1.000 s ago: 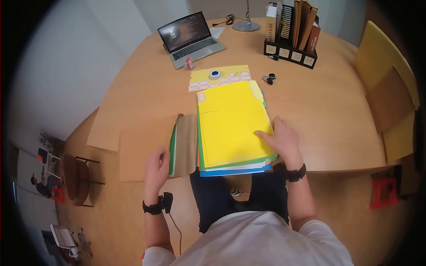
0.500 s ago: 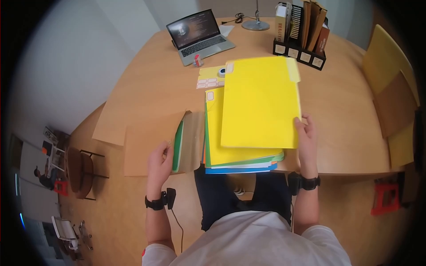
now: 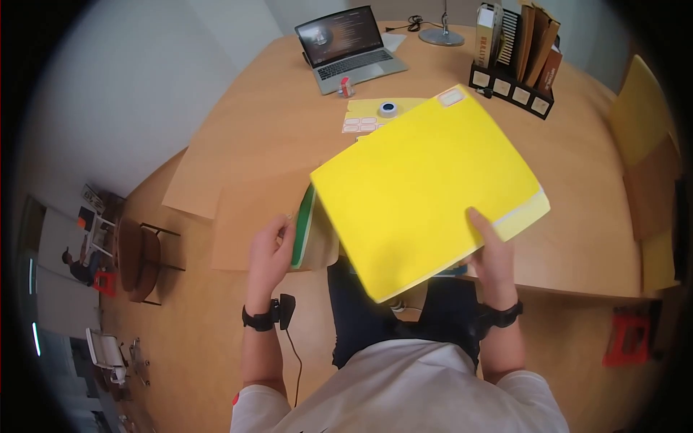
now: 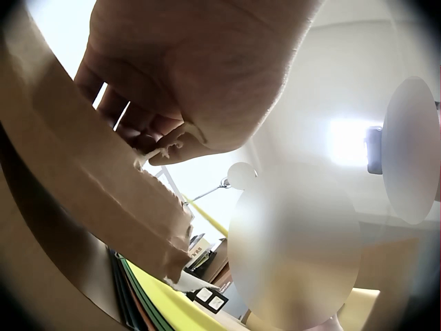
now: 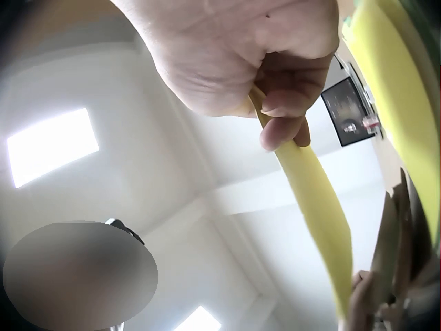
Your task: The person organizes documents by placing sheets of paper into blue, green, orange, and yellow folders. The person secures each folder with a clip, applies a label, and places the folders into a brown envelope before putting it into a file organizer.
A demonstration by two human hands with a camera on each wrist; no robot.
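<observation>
A yellow folder (image 3: 426, 195) is held tilted above the table by the right hand (image 3: 495, 261), its thumb on top and fingers beneath. In the right wrist view the right hand (image 5: 255, 55) pinches the folder's edge (image 5: 313, 207). The left hand (image 3: 271, 258) grips the edge of a brown paper envelope (image 3: 245, 231), which gapes at its right side with green folders (image 3: 304, 227) showing inside. In the left wrist view the left hand (image 4: 186, 76) pinches the envelope's torn-looking edge (image 4: 138, 200). The raised folder hides most of the stack below it.
A laptop (image 3: 357, 65), a small red-and-clear item (image 3: 346, 87) and a tape roll (image 3: 388, 109) on a label sheet (image 3: 359, 125) lie beyond the folder. A black organizer with books (image 3: 511, 90) stands at the back right, near a lamp base (image 3: 441, 37).
The right hand has lifted the top yellow folder off the stack and turned it, swinging it left toward the envelope. The left hand keeps its hold on the envelope. The head view has shifted.
</observation>
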